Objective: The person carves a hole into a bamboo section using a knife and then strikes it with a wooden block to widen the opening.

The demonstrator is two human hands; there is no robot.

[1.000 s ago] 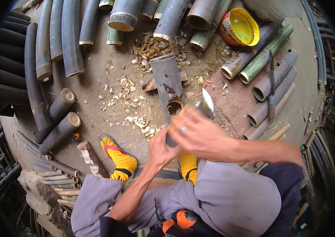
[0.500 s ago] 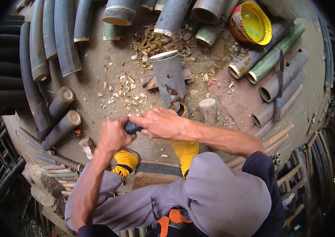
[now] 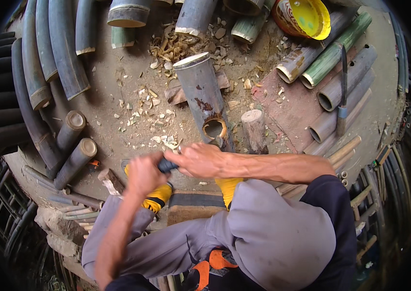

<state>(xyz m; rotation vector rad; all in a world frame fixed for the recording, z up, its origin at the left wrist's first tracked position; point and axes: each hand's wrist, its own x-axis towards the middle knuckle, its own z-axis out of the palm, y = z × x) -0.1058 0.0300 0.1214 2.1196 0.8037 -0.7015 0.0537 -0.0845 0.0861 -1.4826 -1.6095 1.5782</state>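
Both my hands are together above the floor, in front of my knees. My left hand (image 3: 143,173) is closed, its fingers wrapped and slightly blurred, around one side of a dark, rounded handle (image 3: 167,166). From the other side my right hand (image 3: 199,161) closes on the same handle. Whatever the handle belongs to is hidden by the hands. Just beyond them lies a thick grey bamboo section (image 3: 199,87), its far end propped on a piece of wood (image 3: 174,95). A round hole (image 3: 213,129) with a pale rim is cut in its near part.
A wood stump (image 3: 254,130) stands right of the bamboo section. Pale chips (image 3: 149,114) litter the floor. Bamboo poles (image 3: 67,53) lie left, with more behind and right. A yellow-lined tub (image 3: 307,18) sits far right; a long knife (image 3: 343,92) rests against bamboo tubes.
My hands have shifted slightly toward me, with the dark handle still between them. The hole in the bamboo section, partly covered before, shows more fully. The whole view has shifted a little.
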